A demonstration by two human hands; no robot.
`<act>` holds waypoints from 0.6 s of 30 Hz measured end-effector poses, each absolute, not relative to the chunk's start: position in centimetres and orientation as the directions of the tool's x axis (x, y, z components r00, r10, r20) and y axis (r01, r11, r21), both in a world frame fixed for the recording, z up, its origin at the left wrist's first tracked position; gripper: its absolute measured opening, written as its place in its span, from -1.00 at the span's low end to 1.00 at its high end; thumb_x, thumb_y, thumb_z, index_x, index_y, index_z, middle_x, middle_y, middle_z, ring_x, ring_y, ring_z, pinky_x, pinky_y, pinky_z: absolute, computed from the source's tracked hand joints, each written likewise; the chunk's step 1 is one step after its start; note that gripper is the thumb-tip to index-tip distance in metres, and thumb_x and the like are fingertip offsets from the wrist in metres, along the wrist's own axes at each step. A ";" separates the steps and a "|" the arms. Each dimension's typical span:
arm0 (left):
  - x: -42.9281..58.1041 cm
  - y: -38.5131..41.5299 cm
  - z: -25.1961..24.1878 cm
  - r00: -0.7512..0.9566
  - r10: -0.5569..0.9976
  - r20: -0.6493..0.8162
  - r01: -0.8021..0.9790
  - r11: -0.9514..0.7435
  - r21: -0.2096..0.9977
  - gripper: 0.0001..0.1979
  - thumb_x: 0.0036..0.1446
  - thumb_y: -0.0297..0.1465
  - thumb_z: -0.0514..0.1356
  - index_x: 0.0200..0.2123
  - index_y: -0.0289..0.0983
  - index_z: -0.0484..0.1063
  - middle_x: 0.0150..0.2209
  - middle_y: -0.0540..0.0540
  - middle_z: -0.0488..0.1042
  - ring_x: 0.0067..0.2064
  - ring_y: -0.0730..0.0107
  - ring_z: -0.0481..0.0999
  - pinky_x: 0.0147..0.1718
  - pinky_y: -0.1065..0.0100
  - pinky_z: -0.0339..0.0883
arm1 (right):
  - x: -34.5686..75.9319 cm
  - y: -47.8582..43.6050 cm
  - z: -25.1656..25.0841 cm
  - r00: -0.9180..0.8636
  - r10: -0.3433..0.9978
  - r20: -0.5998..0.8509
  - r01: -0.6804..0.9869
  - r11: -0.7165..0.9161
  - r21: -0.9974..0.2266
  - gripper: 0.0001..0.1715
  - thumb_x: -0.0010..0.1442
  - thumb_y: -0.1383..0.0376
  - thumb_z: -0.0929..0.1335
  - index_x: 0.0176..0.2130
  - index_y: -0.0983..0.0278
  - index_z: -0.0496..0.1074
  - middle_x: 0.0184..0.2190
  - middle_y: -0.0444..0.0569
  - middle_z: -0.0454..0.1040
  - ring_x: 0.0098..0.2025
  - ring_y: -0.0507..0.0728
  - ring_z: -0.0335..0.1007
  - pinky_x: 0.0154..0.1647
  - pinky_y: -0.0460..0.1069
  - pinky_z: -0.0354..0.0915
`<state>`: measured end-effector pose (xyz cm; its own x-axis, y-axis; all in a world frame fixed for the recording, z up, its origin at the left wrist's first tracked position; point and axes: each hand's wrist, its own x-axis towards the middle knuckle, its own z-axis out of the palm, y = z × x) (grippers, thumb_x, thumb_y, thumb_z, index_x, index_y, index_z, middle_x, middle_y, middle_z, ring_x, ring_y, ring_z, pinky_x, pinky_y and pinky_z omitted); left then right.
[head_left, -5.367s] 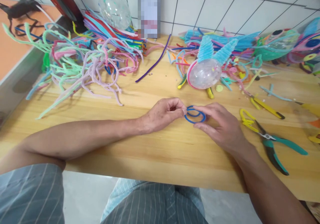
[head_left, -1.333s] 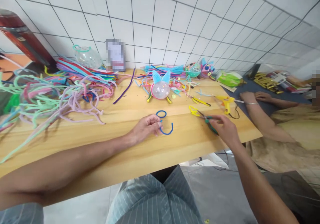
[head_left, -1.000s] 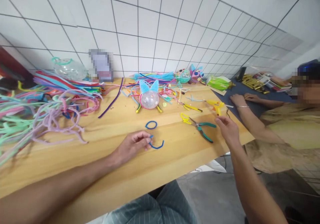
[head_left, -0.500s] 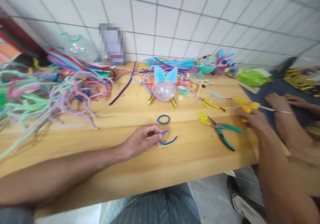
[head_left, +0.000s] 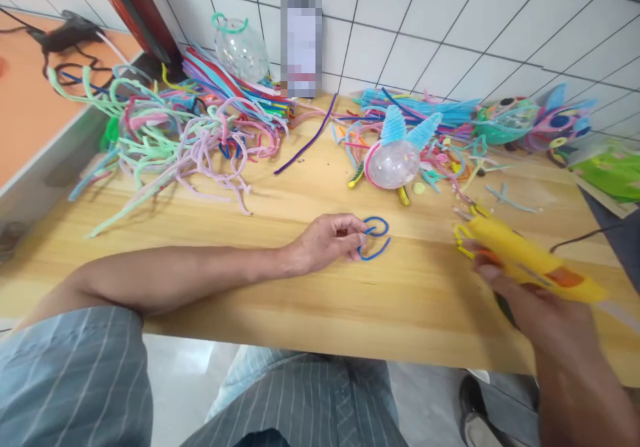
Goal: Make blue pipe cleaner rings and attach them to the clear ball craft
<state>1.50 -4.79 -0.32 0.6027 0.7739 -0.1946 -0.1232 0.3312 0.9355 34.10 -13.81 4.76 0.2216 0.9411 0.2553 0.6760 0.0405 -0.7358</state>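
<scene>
My left hand (head_left: 330,239) rests on the wooden table (head_left: 310,300) and pinches the end of a curved blue pipe cleaner piece (head_left: 373,254). A small blue pipe cleaner ring (head_left: 377,226) lies just behind it, touching or nearly touching the curved piece. My right hand (head_left: 530,300) is closed round a yellow glue gun (head_left: 530,260), held low over the table at the right with its nozzle end toward the blue pieces. The gun and hand are smeared by motion.
A clear ball with blue fuzzy ears (head_left: 397,157) sits behind the blue ring. A tangle of pastel pipe cleaners (head_left: 175,134) fills the back left. More decorated balls (head_left: 505,120) and scraps lie back right. A loose purple pipe cleaner (head_left: 307,140) lies mid-table.
My right hand reached to the right past the pliers, took hold of the yellow glue gun and brought it back toward the blue pieces. My left hand kept its pinch on the curved blue piece.
</scene>
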 end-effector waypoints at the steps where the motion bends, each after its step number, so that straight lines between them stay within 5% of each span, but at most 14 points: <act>1: 1.5 -4.7 -0.4 0.604 0.775 -0.185 -0.142 0.333 0.932 -0.71 0.15 -0.28 0.43 -0.18 -0.35 0.53 -0.43 0.00 0.56 -0.44 0.51 0.56 -0.37 0.43 0.49 | 33.3 -13.7 4.5 0.159 0.964 0.213 0.684 0.048 -0.728 -0.76 0.13 0.10 0.56 -0.17 0.06 0.63 -0.28 0.02 0.68 -0.32 0.25 0.63 -0.27 0.17 0.58; 7: 1.6 -4.6 -0.4 0.576 0.796 -0.185 -0.212 0.364 0.907 -0.73 0.16 -0.35 0.43 -0.16 -0.38 0.51 -0.36 -0.01 0.57 -0.44 0.55 0.53 -0.36 0.42 0.48 | 29.8 -11.4 4.9 -0.145 0.965 0.219 0.811 0.243 -0.532 -0.79 0.26 0.10 0.43 -0.10 0.05 0.55 -0.13 -0.08 0.68 -0.12 0.25 0.65 -0.05 0.16 0.57; 12: 1.7 -4.7 -0.4 0.559 0.810 -0.180 -0.241 0.366 0.899 -0.73 0.19 -0.32 0.41 -0.18 -0.37 0.49 -0.34 -0.01 0.56 -0.42 0.55 0.54 -0.33 0.41 0.48 | 29.6 -10.3 3.1 -0.263 0.910 0.320 0.809 0.389 -0.442 -0.82 0.28 0.17 0.41 -0.08 0.03 0.50 -0.17 -0.08 0.68 -0.18 0.22 0.67 -0.19 0.08 0.56; 18: 1.7 -4.8 -0.4 0.558 0.813 -0.164 -0.234 0.344 0.909 -0.68 0.20 -0.26 0.41 -0.15 -0.37 0.49 -0.33 -0.02 0.56 -0.39 0.55 0.54 -0.31 0.41 0.47 | 33.0 -10.1 1.0 -0.376 0.927 0.010 0.886 0.363 -0.290 -0.81 0.27 0.13 0.39 -0.18 0.10 0.59 -0.14 0.06 0.70 -0.10 0.30 0.68 -0.18 0.13 0.53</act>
